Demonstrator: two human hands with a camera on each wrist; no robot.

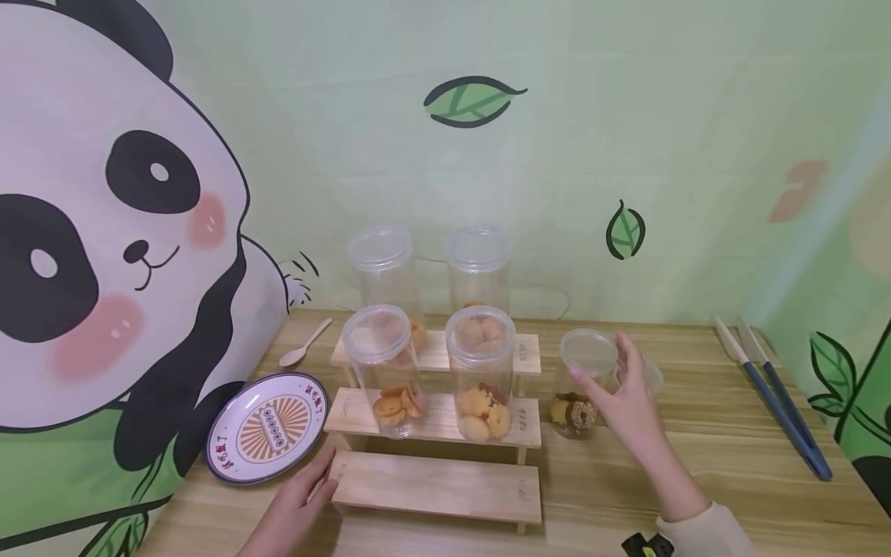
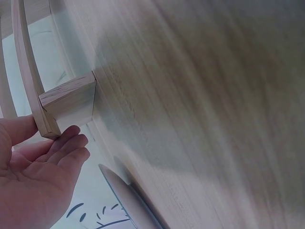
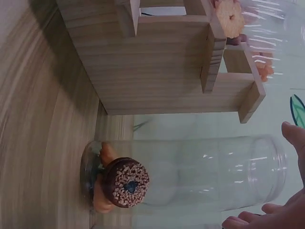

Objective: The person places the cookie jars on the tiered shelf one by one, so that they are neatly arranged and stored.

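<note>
Two hands on my remote feed. Right hand (image 1: 629, 402): released, thumb and fingers spread about the top of a clear jar (image 1: 567, 391); I cannot tell whether any fingertip touches it. Left hand (image 1: 299, 499): thumb and fingers pinch the left end of the lowest step of a three-step wooden stand (image 1: 435, 481).

The jar stands upright on the worktop (image 1: 696, 480), just right of the stand; I note a nut-topped chocolate ring (image 3: 127, 183) and orange-brown biscuits (image 3: 101, 202) at its bottom. Two lidded jars (image 1: 480, 371) with biscuits stand on the middle step, two rear jars (image 1: 381, 275) on the top step. Farther out, left: I log a patterned plate (image 1: 267, 428) and, beyond it, a pale spoon (image 1: 305, 346). Far right: blue-handled tongs (image 1: 788, 422). Behind everything: a backdrop (image 1: 543, 162) with a panda and leaves.
</note>
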